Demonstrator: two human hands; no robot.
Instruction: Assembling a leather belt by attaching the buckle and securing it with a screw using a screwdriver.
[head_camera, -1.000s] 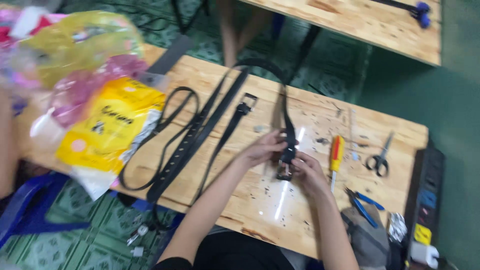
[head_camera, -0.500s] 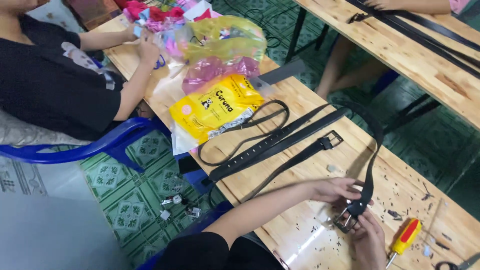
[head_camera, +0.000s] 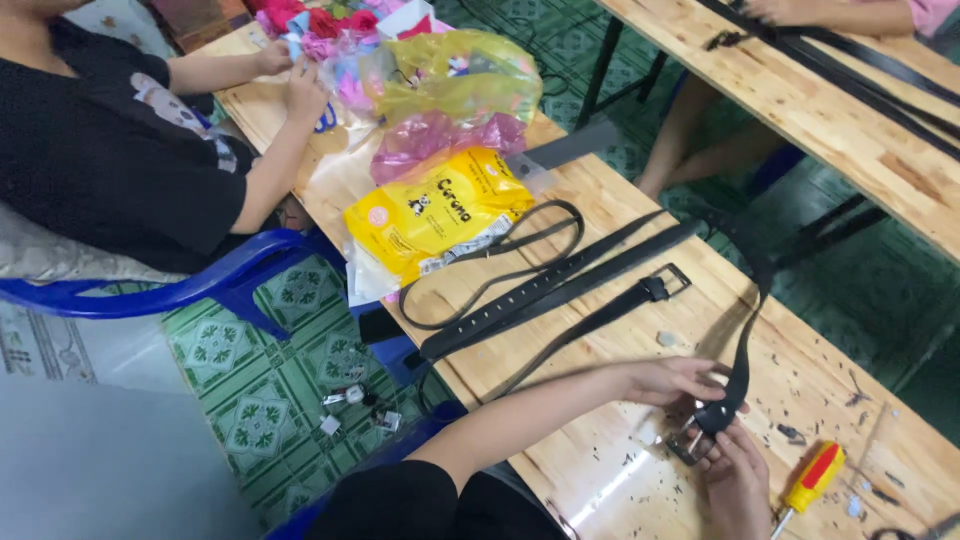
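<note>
Head view: both hands on a belt buckle

The left hand (head_camera: 668, 380) and right hand (head_camera: 738, 478) pinch the buckle (head_camera: 690, 440) of a black belt (head_camera: 742, 352) on the bench (head_camera: 600, 470). A screwdriver (head_camera: 812, 478) lies just right; more belts (head_camera: 560, 285) lie beyond.

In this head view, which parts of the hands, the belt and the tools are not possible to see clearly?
- Buckle: mostly covered by the left hand and right hand; how it joins the belt is hidden.
- Right hand: its wrist is cut off by the bottom edge.
- Screwdriver: its tip is cut off by the bottom edge.
- Dark bits on the table: too small to identify.
</note>
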